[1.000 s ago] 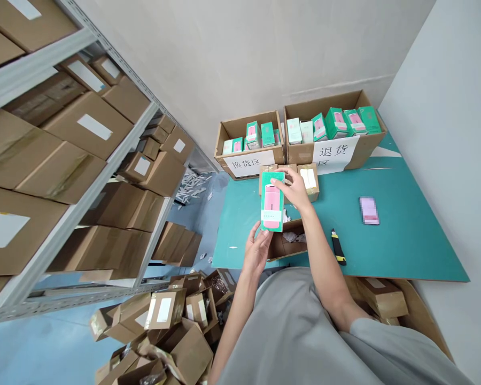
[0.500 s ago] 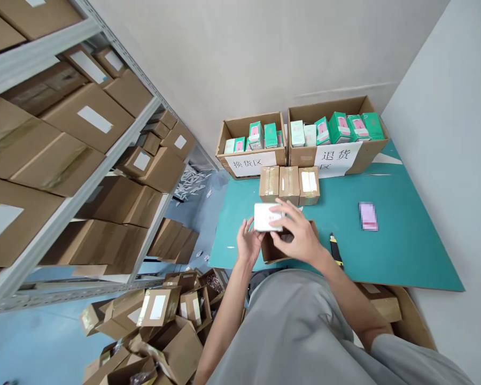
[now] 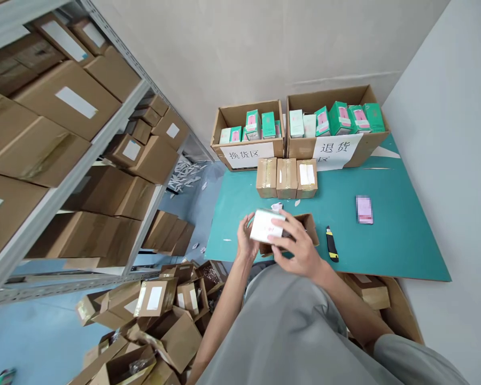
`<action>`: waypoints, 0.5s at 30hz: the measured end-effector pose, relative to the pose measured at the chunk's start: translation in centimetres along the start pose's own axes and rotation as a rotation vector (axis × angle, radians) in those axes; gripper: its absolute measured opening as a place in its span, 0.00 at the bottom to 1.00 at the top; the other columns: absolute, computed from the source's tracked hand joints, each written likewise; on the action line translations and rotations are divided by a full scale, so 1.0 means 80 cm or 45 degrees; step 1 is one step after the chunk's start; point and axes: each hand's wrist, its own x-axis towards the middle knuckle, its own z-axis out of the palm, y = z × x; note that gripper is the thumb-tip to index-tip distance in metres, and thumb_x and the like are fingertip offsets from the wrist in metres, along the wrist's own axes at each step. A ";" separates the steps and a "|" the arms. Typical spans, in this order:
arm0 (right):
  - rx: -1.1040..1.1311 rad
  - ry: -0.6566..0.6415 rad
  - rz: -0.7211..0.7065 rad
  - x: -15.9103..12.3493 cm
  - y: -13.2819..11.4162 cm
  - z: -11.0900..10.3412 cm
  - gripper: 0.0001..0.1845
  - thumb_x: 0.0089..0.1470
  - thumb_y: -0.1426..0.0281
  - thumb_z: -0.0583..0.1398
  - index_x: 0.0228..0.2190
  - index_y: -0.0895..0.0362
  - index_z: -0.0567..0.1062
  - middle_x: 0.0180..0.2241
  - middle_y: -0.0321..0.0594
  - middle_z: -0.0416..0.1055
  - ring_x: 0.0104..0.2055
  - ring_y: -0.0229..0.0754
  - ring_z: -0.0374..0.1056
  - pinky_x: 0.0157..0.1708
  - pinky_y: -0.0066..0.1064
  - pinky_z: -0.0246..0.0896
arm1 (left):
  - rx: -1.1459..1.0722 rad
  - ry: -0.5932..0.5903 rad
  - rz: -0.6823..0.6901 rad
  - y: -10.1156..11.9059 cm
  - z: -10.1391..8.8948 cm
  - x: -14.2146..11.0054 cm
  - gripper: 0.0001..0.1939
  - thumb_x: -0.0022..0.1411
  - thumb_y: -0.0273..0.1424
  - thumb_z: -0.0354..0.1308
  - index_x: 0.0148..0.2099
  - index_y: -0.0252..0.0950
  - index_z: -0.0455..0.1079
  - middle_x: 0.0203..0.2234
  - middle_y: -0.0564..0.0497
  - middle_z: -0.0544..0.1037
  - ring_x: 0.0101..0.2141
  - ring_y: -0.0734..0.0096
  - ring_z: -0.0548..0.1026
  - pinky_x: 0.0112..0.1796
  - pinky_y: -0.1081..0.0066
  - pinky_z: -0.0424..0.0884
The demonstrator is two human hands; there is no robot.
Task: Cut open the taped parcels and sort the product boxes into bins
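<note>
A small white box (image 3: 261,226) with faint print on its upper face is held between my two hands, above the near edge of the table. My left hand (image 3: 246,238) grips its left side. The fingers of my right hand (image 3: 299,246) lie across its right side, thumb below. Partly hidden under my hands stands an open brown carton (image 3: 310,230); what is inside it I cannot make out. To the right of the carton lies a black and yellow utility knife (image 3: 332,245). A crumpled white scrap (image 3: 277,206) rests just beyond the white box.
Three small taped cartons (image 3: 287,178) stand in a row on the green table (image 3: 396,235). Behind them, a left bin (image 3: 220,141) and a right bin (image 3: 379,139) hold green and white boxes. A pink, blurred item (image 3: 364,209) lies right. Shelving (image 3: 116,176) and discarded cartons (image 3: 180,337) fill the left.
The white box has tilted and come slightly lower and nearer, still in both hands. The brown carton and the white scrap show more. The whole view has shifted a little.
</note>
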 end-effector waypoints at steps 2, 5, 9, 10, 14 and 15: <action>0.055 0.084 0.190 0.014 0.030 -0.001 0.25 0.67 0.70 0.66 0.63 0.43 0.79 0.70 0.45 0.74 0.77 0.60 0.66 0.73 0.63 0.70 | 0.027 0.046 0.004 -0.009 -0.003 -0.007 0.24 0.62 0.36 0.71 0.59 0.37 0.77 0.45 0.45 0.87 0.45 0.59 0.87 0.51 0.62 0.82; 0.250 0.206 0.525 0.027 0.087 -0.002 0.27 0.70 0.58 0.65 0.67 0.45 0.76 0.72 0.48 0.71 0.74 0.61 0.69 0.72 0.59 0.72 | 0.115 0.088 0.035 -0.020 -0.008 -0.016 0.31 0.52 0.27 0.76 0.58 0.40 0.78 0.44 0.48 0.87 0.43 0.67 0.86 0.49 0.70 0.82; 0.658 0.273 0.949 0.023 0.147 0.007 0.38 0.65 0.44 0.68 0.68 0.48 0.75 0.69 0.52 0.74 0.67 0.60 0.75 0.61 0.52 0.81 | 0.301 0.044 0.154 -0.018 -0.010 -0.023 0.32 0.46 0.32 0.85 0.54 0.41 0.82 0.43 0.50 0.86 0.42 0.68 0.85 0.47 0.72 0.81; 0.745 0.288 1.035 0.020 0.156 0.011 0.39 0.64 0.42 0.68 0.67 0.48 0.75 0.68 0.51 0.76 0.67 0.60 0.75 0.60 0.51 0.82 | 0.372 0.007 0.192 -0.014 -0.009 -0.025 0.30 0.46 0.35 0.86 0.52 0.41 0.83 0.43 0.49 0.86 0.44 0.67 0.84 0.48 0.70 0.81; 0.942 0.310 1.314 0.005 0.170 0.028 0.33 0.63 0.43 0.69 0.60 0.48 0.80 0.62 0.45 0.81 0.63 0.55 0.78 0.50 0.43 0.85 | 0.634 -0.157 0.375 0.010 0.014 -0.033 0.25 0.47 0.33 0.87 0.48 0.40 0.85 0.46 0.47 0.86 0.52 0.58 0.82 0.54 0.65 0.79; 0.950 0.311 1.365 0.001 0.169 0.032 0.31 0.63 0.44 0.69 0.58 0.49 0.81 0.59 0.45 0.82 0.59 0.54 0.80 0.46 0.40 0.86 | 0.646 -0.177 0.414 0.018 0.024 -0.035 0.26 0.48 0.32 0.87 0.49 0.40 0.85 0.48 0.46 0.86 0.54 0.56 0.82 0.55 0.64 0.79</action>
